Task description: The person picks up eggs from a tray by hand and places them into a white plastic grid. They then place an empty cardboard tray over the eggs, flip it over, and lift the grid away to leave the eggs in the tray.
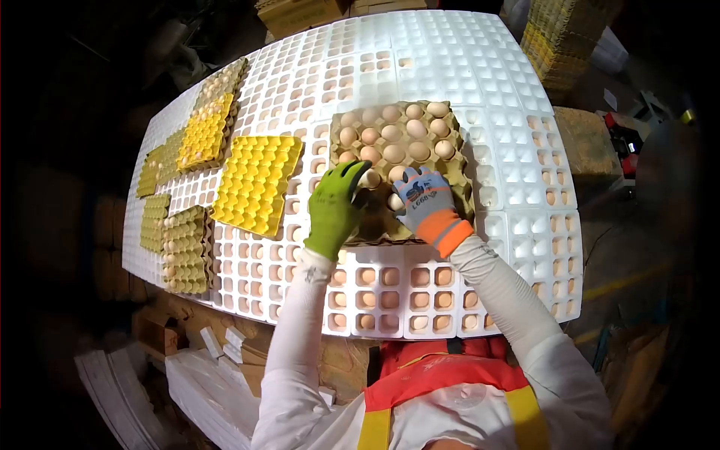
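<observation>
In the head view, a grey-brown pulp egg tray (pixel 452 124) lies over the white foam trays, with pale eggs (pixel 416 128) filling its far rows and bare cups at its near side. My left hand (pixel 334 206), in a green glove with dark fingertips, curls its thumb and fingers about an egg (pixel 369 178) at the tray's left half. On the right, my right hand (pixel 431 201), gloved in grey with an orange cuff, closes its fingers around another egg (pixel 395 201). The fingers partly hide both eggs and the cups beneath.
White foam trays (pixel 487 90) with square cells cover the table, many holding eggs, others bare. Left of me lie a yellow egg tray (pixel 256 184), another yellow tray (pixel 204 133) and pulp trays (pixel 186 251). Stacked trays (pixel 566 45) stand beyond the far right corner.
</observation>
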`<state>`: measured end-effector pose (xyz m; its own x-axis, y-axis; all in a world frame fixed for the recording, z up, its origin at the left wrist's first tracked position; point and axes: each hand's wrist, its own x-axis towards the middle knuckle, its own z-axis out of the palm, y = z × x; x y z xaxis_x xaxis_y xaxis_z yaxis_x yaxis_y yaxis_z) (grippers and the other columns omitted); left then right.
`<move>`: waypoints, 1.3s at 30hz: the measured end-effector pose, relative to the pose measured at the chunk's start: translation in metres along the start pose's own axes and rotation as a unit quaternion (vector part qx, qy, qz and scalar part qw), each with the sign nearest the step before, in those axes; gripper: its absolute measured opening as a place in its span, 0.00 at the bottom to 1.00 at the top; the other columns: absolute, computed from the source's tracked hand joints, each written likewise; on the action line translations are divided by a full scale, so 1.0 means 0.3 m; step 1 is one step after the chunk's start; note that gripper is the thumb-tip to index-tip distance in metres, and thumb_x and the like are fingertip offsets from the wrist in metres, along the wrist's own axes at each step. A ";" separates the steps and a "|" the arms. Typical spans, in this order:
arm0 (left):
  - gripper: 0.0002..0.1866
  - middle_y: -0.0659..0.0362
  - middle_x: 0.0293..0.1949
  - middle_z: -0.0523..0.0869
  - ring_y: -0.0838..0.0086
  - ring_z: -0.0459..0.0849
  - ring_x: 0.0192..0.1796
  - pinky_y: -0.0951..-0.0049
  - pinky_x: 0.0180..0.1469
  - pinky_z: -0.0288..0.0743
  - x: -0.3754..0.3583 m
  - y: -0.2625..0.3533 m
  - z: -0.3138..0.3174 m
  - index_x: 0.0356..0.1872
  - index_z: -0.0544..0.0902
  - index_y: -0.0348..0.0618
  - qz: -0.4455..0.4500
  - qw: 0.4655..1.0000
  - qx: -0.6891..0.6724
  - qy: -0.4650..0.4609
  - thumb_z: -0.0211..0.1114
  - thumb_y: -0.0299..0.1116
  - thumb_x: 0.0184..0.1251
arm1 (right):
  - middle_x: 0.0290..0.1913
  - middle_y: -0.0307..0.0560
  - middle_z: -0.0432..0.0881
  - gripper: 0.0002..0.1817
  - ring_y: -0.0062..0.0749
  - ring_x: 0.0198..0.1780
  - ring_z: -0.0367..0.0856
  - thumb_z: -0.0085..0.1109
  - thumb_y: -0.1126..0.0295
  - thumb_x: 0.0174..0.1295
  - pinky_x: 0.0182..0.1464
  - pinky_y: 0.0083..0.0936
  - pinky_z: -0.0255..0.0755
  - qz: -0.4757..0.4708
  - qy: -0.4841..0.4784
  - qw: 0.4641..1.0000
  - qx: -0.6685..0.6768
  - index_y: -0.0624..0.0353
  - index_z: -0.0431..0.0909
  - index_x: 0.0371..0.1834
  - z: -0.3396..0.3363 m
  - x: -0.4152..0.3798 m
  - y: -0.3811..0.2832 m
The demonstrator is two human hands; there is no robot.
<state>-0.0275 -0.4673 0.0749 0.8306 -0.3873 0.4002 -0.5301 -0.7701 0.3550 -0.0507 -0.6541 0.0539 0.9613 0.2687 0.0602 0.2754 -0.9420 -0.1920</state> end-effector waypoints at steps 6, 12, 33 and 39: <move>0.18 0.52 0.43 0.80 0.54 0.81 0.47 0.57 0.44 0.77 0.058 -0.108 0.118 0.50 0.81 0.51 0.071 0.993 0.065 -0.062 0.65 0.26 0.57 | 0.53 0.41 0.80 0.27 0.26 0.50 0.84 0.76 0.74 0.52 0.52 0.25 0.80 0.083 0.080 0.755 0.645 0.55 0.78 0.57 0.022 -0.074 0.176; 0.16 0.54 0.44 0.82 0.56 0.83 0.46 0.60 0.44 0.77 0.022 -0.118 0.103 0.49 0.82 0.47 0.024 0.999 -0.049 0.000 0.68 0.28 0.59 | 0.58 0.47 0.77 0.27 0.43 0.58 0.80 0.76 0.50 0.49 0.56 0.37 0.78 0.075 -0.014 0.997 -0.016 0.45 0.82 0.53 -0.055 0.106 0.033; 0.15 0.57 0.41 0.88 0.66 0.86 0.40 0.65 0.37 0.77 0.162 -0.354 0.018 0.50 0.83 0.47 -0.068 0.977 -0.171 -0.105 0.69 0.31 0.61 | 0.54 0.40 0.79 0.17 0.32 0.50 0.84 0.71 0.60 0.55 0.46 0.35 0.78 0.106 0.015 0.994 -0.021 0.50 0.80 0.46 -0.134 0.206 0.185; 0.15 0.64 0.54 0.85 0.80 0.82 0.47 0.79 0.39 0.73 0.154 -0.374 0.005 0.55 0.84 0.45 -0.241 0.754 -0.597 -0.130 0.66 0.34 0.70 | 0.37 0.34 0.79 0.15 0.17 0.33 0.73 0.61 0.63 0.71 0.29 0.17 0.66 0.163 0.078 0.623 0.761 0.53 0.78 0.58 -0.114 -0.024 0.262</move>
<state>0.0705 -0.3996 0.0523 0.8994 -0.4133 -0.1422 0.1968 0.0925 0.9761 -0.0360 -0.7369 0.0718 0.9880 -0.0206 -0.1530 -0.1345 0.3714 -0.9187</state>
